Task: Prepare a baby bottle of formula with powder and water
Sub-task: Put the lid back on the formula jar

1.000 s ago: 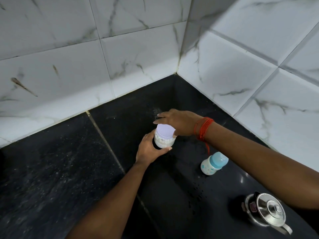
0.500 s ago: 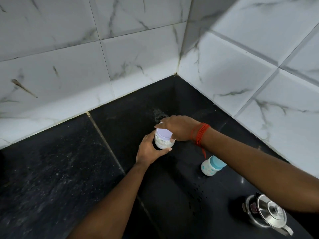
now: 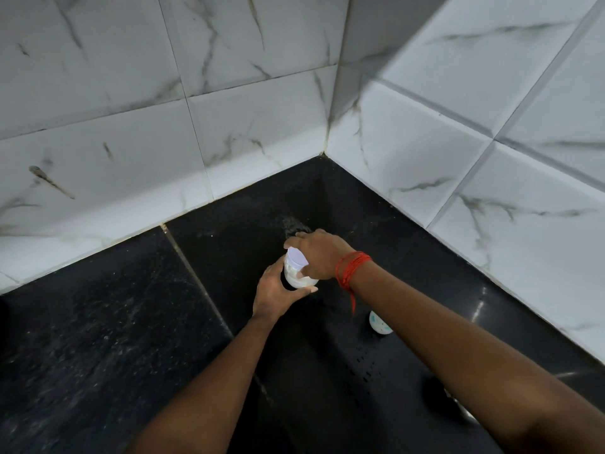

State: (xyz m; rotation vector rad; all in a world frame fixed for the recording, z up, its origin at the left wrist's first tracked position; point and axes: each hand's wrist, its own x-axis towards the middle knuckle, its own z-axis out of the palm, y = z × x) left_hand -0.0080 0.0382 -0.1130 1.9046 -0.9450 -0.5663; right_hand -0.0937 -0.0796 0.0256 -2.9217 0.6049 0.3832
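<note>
Powder jar (image 3: 299, 276) stands on the black polished counter (image 3: 98, 355), near the tiled corner (image 3: 327, 152). Left hand (image 3: 276, 291) wraps its fingers round the jar body. Right hand (image 3: 322, 253) clamps its fingers on the pale lilac lid (image 3: 297, 257) from above. Jar looks small, light, rigid clear plastic, a smooth cylinder, probably slippery. Hold low on the body, twist at the lid rim. Baby bottle (image 3: 379, 322) lies nearby, half hidden by the forearm (image 3: 425, 322).
</note>
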